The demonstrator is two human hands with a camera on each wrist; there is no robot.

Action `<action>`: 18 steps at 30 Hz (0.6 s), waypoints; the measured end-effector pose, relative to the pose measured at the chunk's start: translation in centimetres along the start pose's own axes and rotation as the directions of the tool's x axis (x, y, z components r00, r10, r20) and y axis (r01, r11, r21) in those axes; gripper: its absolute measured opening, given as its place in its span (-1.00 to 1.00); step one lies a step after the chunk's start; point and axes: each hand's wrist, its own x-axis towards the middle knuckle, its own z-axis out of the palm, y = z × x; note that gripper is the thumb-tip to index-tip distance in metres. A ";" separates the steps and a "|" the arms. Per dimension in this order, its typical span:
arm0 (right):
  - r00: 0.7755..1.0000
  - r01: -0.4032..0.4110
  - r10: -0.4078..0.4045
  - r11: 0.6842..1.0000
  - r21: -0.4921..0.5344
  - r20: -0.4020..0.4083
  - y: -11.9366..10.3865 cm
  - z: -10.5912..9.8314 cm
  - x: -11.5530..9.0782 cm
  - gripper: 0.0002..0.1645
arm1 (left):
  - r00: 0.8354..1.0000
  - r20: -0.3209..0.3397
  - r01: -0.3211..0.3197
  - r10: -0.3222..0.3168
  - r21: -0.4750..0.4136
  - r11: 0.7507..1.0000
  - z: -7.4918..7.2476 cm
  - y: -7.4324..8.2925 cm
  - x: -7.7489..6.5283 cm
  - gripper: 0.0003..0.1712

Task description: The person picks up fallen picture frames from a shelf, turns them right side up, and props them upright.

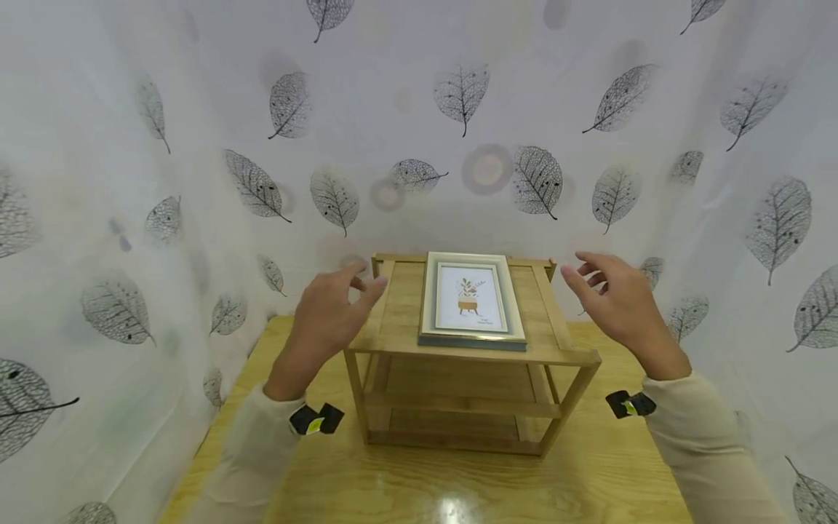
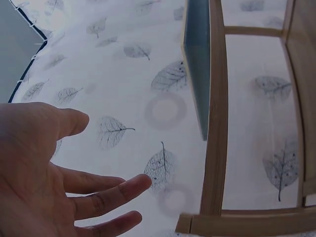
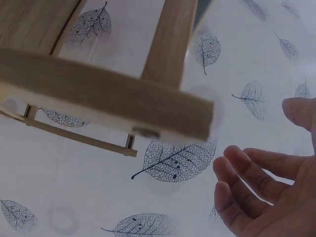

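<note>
Empty, fingers loosely spread — left hand (image 1: 325, 313) and right hand (image 1: 618, 302) flank the shelf (image 1: 563, 355); picture frame (image 1: 472, 300) mostly hidden in wrist views.

One picture frame (image 1: 473, 300), one wooden shelf (image 1: 471, 378)

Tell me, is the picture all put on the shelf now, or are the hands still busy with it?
The picture frame already lies flat on top of the wooden shelf. Nothing is in hand: the left hand and right hand hover open on either side of the shelf, touching neither it nor the frame. The lower shelves look bare. What is left cannot be told.
</note>
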 end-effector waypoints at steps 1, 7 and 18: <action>1.000 0.000 0.000 1.000 0.001 0.005 -0.2 0.2 0.1 -0.36 | 1.000 0.009 0.005 -0.005 -0.001 1.000 0.2 0.4 0.1 -0.28; 0.998 -0.014 0.013 1.000 0.020 0.060 -1.3 1.2 0.6 -0.33 | 0.998 0.067 -0.004 0.002 0.033 0.999 1.3 2.2 0.7 -0.29; 0.983 -0.020 0.021 1.000 -0.007 0.184 -2.2 3.2 0.9 -0.32 | 0.985 0.168 0.029 -0.033 0.030 0.999 3.5 4.0 1.2 -0.33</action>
